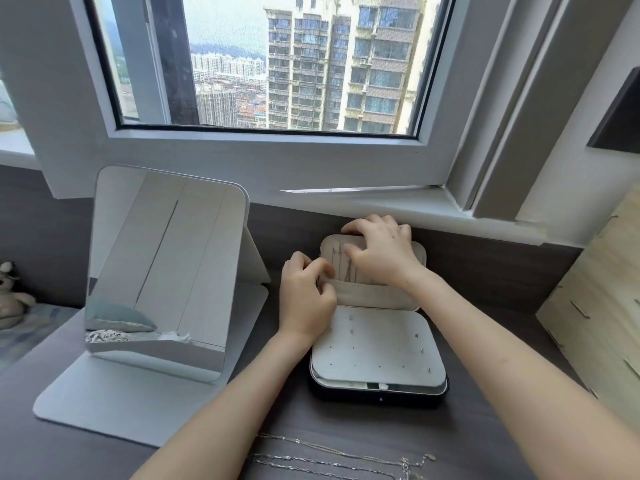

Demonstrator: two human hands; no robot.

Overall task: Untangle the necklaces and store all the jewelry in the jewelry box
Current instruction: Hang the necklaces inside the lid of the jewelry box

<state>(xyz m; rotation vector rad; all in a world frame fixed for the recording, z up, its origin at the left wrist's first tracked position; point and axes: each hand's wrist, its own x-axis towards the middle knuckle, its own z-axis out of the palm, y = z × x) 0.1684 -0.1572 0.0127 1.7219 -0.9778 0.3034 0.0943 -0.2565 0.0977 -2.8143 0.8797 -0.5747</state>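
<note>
Open on the dark wood-grain tabletop (485,282), right of centre: a black, rounded-corner jewelry box (379,393) with cream lining. Raised lid (419,252) tilted back toward the white window sill, with a cream fabric pocket (374,296) across its lower part. Thin gold chains (337,261) hanging down the lid's lining into that pocket. Over the base, a flat cream earring panel (377,344) dotted with holes and a few small silver studs (421,350).

Left hand (306,299) at the lid's left side, fingers curled against the pocket's upper edge; impossible to tell whether pinching the fabric. Right hand (381,251) gripping the lid, fingers bent over the top rim, thumb on the lining just beside the chains.

At the near edge of the tabletop, well apart from the box: several silver necklaces (329,462) laid out in long lines, partly cut off by the frame.

Left of the box, a white-framed standing mirror (162,271) on a flat white base. Far left, a grey stuffed toy (10,289). Behind, a large window (277,64) facing tower blocks. At the right, a pale wooden drawer unit (595,299).
</note>
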